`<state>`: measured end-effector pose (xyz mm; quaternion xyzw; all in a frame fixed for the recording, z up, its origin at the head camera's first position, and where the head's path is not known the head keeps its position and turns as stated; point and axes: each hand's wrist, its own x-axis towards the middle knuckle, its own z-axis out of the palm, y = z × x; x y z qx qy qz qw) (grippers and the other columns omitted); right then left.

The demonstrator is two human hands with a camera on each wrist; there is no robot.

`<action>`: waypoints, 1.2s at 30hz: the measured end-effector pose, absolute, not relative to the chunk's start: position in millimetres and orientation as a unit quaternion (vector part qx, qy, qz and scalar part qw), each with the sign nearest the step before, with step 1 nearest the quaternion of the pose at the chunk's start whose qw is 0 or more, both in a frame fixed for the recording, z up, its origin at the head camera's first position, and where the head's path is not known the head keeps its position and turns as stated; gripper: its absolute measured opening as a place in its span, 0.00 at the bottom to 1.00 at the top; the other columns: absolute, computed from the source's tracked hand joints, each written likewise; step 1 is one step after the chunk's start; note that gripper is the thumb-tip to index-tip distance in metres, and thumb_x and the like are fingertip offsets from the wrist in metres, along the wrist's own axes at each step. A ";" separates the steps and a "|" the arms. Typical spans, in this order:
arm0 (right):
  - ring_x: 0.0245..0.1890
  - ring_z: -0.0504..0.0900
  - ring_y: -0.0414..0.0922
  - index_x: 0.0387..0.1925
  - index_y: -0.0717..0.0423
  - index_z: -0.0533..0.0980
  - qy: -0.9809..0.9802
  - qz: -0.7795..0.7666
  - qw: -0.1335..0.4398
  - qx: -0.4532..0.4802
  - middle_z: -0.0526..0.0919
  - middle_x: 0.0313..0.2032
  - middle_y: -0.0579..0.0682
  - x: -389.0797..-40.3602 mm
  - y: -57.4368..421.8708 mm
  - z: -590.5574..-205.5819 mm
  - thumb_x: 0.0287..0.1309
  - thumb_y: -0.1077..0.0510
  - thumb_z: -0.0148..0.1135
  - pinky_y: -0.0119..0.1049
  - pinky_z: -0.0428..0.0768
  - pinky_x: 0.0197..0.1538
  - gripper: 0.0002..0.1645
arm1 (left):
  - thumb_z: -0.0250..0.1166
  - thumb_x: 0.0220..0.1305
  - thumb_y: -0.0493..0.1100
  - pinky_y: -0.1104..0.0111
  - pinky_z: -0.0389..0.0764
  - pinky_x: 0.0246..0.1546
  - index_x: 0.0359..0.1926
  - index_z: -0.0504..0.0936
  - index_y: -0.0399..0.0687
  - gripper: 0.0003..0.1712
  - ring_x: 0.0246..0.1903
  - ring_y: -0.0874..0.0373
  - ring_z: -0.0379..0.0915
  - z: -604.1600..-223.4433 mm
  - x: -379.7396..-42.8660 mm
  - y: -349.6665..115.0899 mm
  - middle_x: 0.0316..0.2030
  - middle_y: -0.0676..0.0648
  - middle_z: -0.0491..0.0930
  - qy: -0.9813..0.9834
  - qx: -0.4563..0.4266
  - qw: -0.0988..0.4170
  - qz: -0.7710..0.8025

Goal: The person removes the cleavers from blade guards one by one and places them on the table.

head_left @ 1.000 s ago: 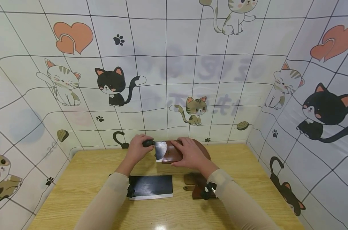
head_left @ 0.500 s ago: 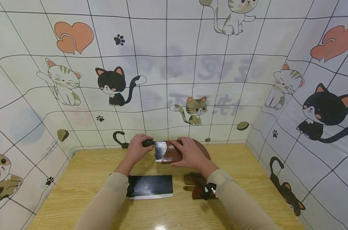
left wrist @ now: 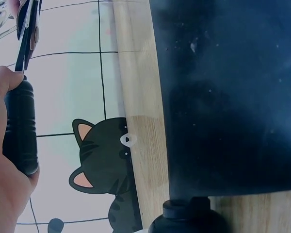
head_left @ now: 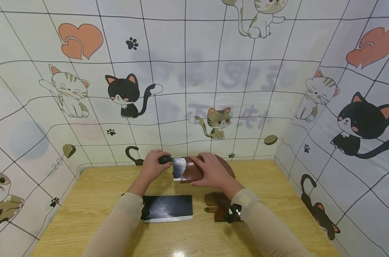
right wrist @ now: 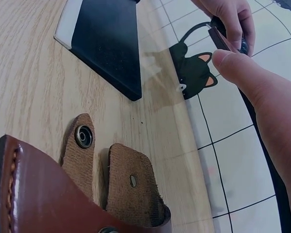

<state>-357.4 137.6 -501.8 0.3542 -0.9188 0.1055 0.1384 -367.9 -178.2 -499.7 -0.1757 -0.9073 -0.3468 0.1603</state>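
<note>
Near the table's back edge, my left hand (head_left: 153, 166) grips the black handle (head_left: 164, 159) of a cleaver. Part of its bright blade (head_left: 179, 168) shows beside the handle; the remainder sits inside a brown leather sheath (head_left: 191, 174). My right hand (head_left: 212, 172) holds that sheath across its middle. In the left wrist view, the ridged handle (left wrist: 22, 126) lies in my left palm. The right wrist view shows my right thumb (right wrist: 242, 73) against the sheath's edge. A second cleaver (head_left: 168, 208), dark with a pale edge, lies flat in front, its handle mostly hidden by my left forearm.
Another brown leather sheath (head_left: 222, 212) lies on the wooden table (head_left: 265, 185) under my right wrist, its strap (right wrist: 80, 141) with a metal snap lying loose. A cloth wall (head_left: 168, 89) with printed cats rises behind the table and at both sides.
</note>
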 end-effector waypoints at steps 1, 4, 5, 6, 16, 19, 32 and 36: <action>0.70 0.70 0.55 0.87 0.39 0.63 -0.919 0.104 0.138 0.354 0.71 0.70 0.53 -357.3 137.7 -502.0 0.51 0.17 0.77 0.59 0.69 0.75 0.69 | 0.80 0.68 0.43 0.43 0.82 0.55 0.58 0.92 0.48 0.19 0.53 0.41 0.77 -500.2 -367.8 -178.4 0.54 0.43 0.86 -0.907 -0.176 0.161 -0.347; 0.70 0.70 0.55 0.87 0.39 0.63 -0.919 0.109 0.135 0.355 0.71 0.69 0.53 -357.0 137.6 -502.2 0.51 0.18 0.78 0.59 0.69 0.75 0.69 | 0.80 0.67 0.43 0.43 0.82 0.54 0.57 0.93 0.49 0.18 0.53 0.41 0.77 -501.0 -367.5 -178.7 0.53 0.43 0.86 -0.906 -0.180 0.165 -0.346; 0.70 0.70 0.55 0.87 0.39 0.63 -0.919 0.110 0.135 0.355 0.71 0.69 0.53 -356.8 137.4 -502.0 0.51 0.18 0.78 0.60 0.69 0.75 0.69 | 0.80 0.67 0.43 0.43 0.82 0.54 0.57 0.93 0.49 0.18 0.53 0.41 0.78 -501.1 -367.7 -178.7 0.53 0.43 0.87 -0.906 -0.181 0.167 -0.344; 0.70 0.70 0.55 0.87 0.39 0.63 -0.918 0.112 0.136 0.355 0.71 0.69 0.53 -356.8 137.2 -502.0 0.51 0.18 0.78 0.60 0.69 0.75 0.69 | 0.80 0.67 0.43 0.43 0.81 0.55 0.57 0.93 0.49 0.18 0.53 0.41 0.78 -501.0 -367.8 -178.9 0.53 0.44 0.87 -0.906 -0.181 0.168 -0.344; 0.70 0.70 0.55 0.87 0.38 0.64 -0.919 0.109 0.141 0.352 0.71 0.69 0.53 -357.5 136.3 -500.3 0.49 0.19 0.80 0.59 0.69 0.75 0.69 | 0.79 0.69 0.45 0.42 0.81 0.54 0.58 0.92 0.46 0.19 0.53 0.42 0.77 -501.6 -370.4 -180.5 0.53 0.44 0.87 -0.908 -0.181 0.172 -0.337; 0.69 0.70 0.55 0.86 0.38 0.65 -0.917 0.113 0.145 0.353 0.72 0.68 0.52 -357.6 136.1 -499.7 0.48 0.20 0.82 0.59 0.70 0.75 0.69 | 0.79 0.67 0.45 0.43 0.81 0.53 0.57 0.93 0.46 0.19 0.52 0.42 0.78 -501.8 -370.5 -180.6 0.52 0.44 0.87 -0.907 -0.182 0.177 -0.337; 0.69 0.71 0.54 0.87 0.38 0.63 -0.919 0.103 0.144 0.353 0.72 0.69 0.52 -356.6 136.4 -497.2 0.50 0.17 0.77 0.58 0.71 0.74 0.69 | 0.79 0.68 0.44 0.44 0.81 0.53 0.58 0.92 0.46 0.19 0.53 0.42 0.77 -498.3 -369.3 -180.7 0.53 0.44 0.87 -0.907 -0.177 0.172 -0.341; 0.72 0.69 0.55 0.87 0.38 0.62 -0.918 0.103 0.138 0.356 0.70 0.71 0.53 -355.2 138.3 -499.0 0.52 0.17 0.77 0.60 0.70 0.75 0.69 | 0.79 0.68 0.43 0.44 0.82 0.53 0.57 0.93 0.46 0.19 0.52 0.42 0.77 -495.5 -367.4 -179.4 0.52 0.43 0.87 -0.906 -0.184 0.174 -0.340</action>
